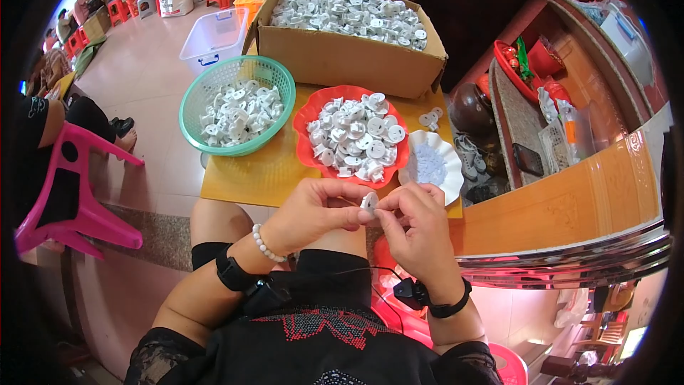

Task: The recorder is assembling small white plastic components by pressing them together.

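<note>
Both hands meet over my lap at the front edge of a low yellow table (249, 175). My left hand (313, 214) and my right hand (420, 224) pinch one small white round plastic part (369, 202) between their fingertips. Just beyond them stands a red scalloped bowl (308, 117) heaped with the same white parts. A white scalloped dish (450, 164) with tiny pale pieces sits to its right. A green mesh basket (214, 82) of white parts is at the left.
A large cardboard box (342, 57) full of white parts stands behind the bowls. A clear plastic bin (214, 36) lies on the floor beyond. A pink plastic chair (71, 199) and a seated person are at my left, a wooden cabinet (570, 199) at my right.
</note>
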`<state>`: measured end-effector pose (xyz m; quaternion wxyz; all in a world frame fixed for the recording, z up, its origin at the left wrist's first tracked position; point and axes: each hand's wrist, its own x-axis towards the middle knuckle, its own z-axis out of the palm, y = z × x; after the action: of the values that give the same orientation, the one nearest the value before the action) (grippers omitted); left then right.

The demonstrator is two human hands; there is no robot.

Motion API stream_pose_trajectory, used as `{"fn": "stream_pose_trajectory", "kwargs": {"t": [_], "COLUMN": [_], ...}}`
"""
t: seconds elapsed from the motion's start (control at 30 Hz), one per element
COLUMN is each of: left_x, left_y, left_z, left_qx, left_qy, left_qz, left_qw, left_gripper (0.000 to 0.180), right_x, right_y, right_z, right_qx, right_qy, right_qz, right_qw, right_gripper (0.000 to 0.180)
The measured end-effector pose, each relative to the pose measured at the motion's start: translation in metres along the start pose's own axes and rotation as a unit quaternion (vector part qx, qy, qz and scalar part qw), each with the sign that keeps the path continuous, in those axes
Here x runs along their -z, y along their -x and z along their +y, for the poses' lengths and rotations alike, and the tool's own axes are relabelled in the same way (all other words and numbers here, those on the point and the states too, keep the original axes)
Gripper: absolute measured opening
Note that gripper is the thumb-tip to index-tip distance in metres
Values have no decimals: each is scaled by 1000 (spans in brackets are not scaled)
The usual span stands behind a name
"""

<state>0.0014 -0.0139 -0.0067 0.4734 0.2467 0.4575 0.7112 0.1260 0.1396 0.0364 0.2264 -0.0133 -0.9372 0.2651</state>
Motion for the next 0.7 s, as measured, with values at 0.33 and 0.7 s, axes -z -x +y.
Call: {"fn": "stream_pose_trajectory", "kwargs": {"t": [0.33,0.7], "left_x": [71,87], "left_y": [-6,-17], "left_z": [42,40], "left_qx": [-227,-317], "left_qy": [-192,-561], "left_qz": [231,283], "left_qw": [927,710], "left_gripper": [30,30], "right_x": [2,-28], "right_y": [21,18], "right_z": [105,171], "right_qx": [-250,-298], "right_qy": [62,188], "right_qz": [21,-21], "right_qw": [966,936], "right_gripper": [17,25]}}
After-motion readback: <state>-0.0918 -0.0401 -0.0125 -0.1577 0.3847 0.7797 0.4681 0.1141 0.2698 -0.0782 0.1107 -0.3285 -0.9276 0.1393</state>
